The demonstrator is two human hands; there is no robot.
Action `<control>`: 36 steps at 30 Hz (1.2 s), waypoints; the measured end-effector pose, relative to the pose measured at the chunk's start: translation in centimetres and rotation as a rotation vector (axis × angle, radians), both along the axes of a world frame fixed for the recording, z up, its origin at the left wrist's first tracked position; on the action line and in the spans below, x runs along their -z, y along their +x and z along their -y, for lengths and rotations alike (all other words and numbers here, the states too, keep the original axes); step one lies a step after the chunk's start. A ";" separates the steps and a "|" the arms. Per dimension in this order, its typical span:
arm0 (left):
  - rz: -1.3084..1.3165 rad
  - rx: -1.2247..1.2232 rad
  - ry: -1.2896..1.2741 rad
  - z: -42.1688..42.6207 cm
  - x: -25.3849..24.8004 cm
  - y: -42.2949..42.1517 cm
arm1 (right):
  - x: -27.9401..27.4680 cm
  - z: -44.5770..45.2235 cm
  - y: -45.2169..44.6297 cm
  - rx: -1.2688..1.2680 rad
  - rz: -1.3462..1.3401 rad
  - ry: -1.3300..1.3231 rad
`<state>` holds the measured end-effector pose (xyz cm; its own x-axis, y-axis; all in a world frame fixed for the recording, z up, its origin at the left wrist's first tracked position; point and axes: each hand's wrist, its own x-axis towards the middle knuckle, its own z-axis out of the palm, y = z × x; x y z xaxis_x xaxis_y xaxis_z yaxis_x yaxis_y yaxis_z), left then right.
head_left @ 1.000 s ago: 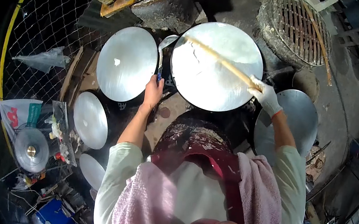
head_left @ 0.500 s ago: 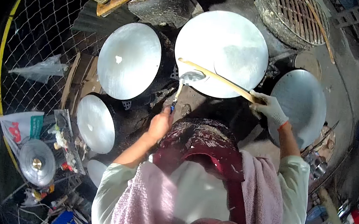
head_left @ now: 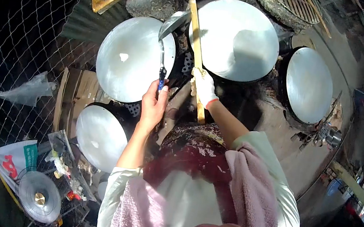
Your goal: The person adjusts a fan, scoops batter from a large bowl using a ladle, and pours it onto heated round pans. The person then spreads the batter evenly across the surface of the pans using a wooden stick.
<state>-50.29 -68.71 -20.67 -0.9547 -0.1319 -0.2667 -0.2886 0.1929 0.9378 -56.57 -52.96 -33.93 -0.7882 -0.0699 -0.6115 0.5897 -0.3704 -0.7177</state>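
My left hand [head_left: 153, 106], bare, is closed round the blue-and-black handle of a metal ladle [head_left: 173, 23]. The ladle's bowl is over the right edge of the left round griddle [head_left: 125, 71], which has a small white blob near its middle. In a white glove, my right hand [head_left: 203, 87] grips a long flat wooden stick [head_left: 195, 29]. Its upper end is beside the ladle's bowl, and whether they touch I cannot tell. The stick crosses the left edge of the large middle griddle [head_left: 230, 28], whose pale surface carries a shadow.
A smaller round griddle [head_left: 99, 137] sits at lower left, another [head_left: 309, 84] at right. A slatted round grate [head_left: 292, 6] stands at the back. Wire fencing [head_left: 30, 43], a cardboard piece [head_left: 74, 94] and a fan [head_left: 39, 198] are on the left.
The stick has swung from lying slantwise across the middle griddle to nearly upright in view, my right hand moving left. The ladle has risen and shifted left towards the left griddle.
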 end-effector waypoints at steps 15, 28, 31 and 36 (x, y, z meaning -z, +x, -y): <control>0.046 -0.130 0.084 4.5 1.8 8.6 | 2.8 -4.8 4.0 -0.041 -0.223 0.688; 0.038 -0.137 0.093 0.2 0.4 8.8 | 4.3 -13.3 3.9 -0.077 -0.246 0.697; 0.042 -0.141 0.065 -1.0 0.6 8.7 | 0.1 -12.5 5.8 -0.363 -0.267 1.033; 0.042 -0.147 0.026 -3.2 0.0 8.1 | -0.5 -19.6 3.8 -0.325 -0.184 1.311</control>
